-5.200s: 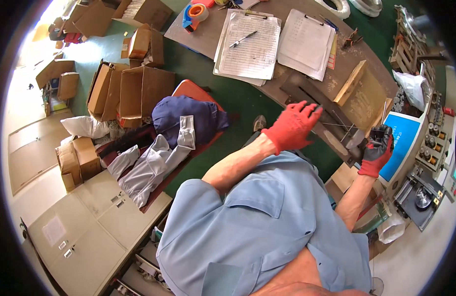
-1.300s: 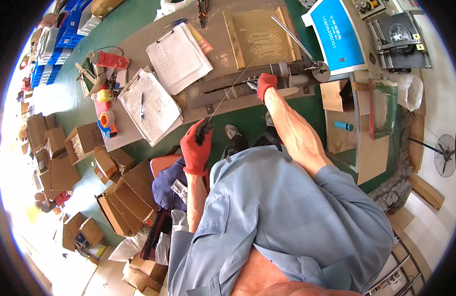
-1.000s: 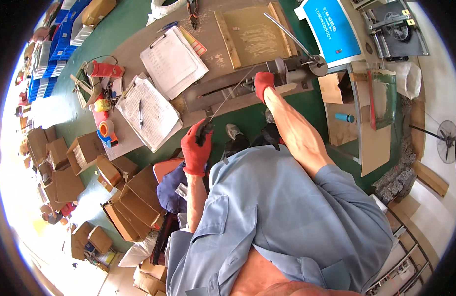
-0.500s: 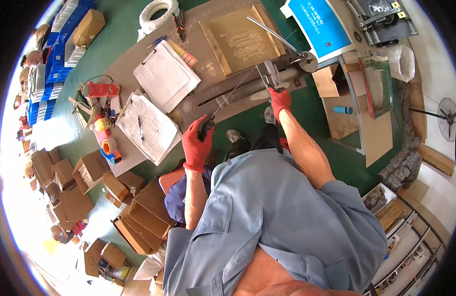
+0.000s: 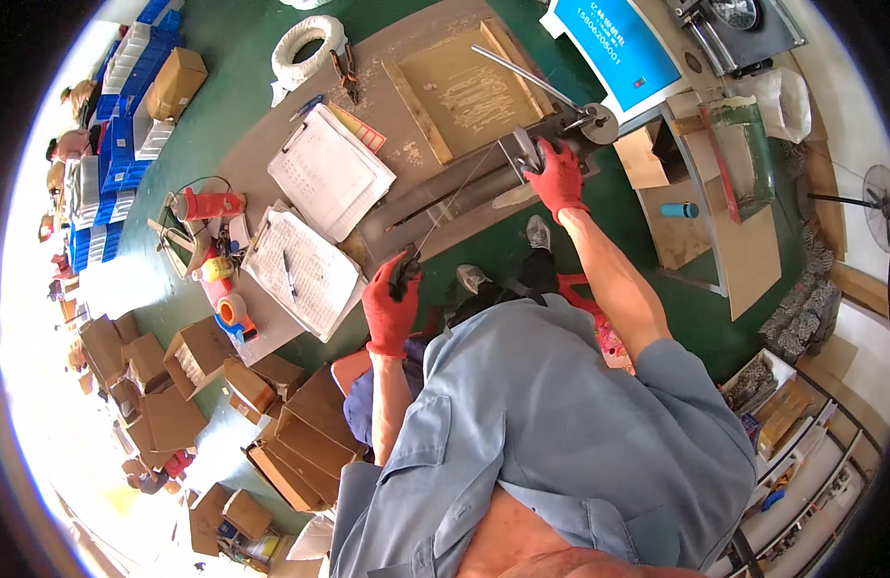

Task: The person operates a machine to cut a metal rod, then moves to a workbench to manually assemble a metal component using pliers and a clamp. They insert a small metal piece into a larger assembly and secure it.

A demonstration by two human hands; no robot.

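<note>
My left hand (image 5: 392, 301), in a red glove with a dark palm, is closed in front of the bench's near edge. From it a thin wire (image 5: 455, 200) runs up and right to a metal fixture (image 5: 518, 154) on the bench. My right hand (image 5: 559, 179), in a red glove, curls over the right side of that fixture, its fingers closed on a grey metal piece that they partly hide. A long metal bar with a slot (image 5: 445, 205) lies along the near edge. Beyond the fixture, a metal rod (image 5: 527, 77) slants from a round disc (image 5: 599, 123).
Clipboards with papers (image 5: 331, 173) and a pen (image 5: 289, 273) lie at left, near a tape dispenser (image 5: 235, 316). A wrapped white coil (image 5: 308, 53) and pliers (image 5: 345, 75) sit farther back. A wood-framed tray (image 5: 416, 111) lies mid-bench. A blue-fronted machine (image 5: 618, 43) stands at right.
My right hand has moved slightly up and now reaches farther over the fixture. My left hand stays closed on the wire. The whole view has shifted slightly.
</note>
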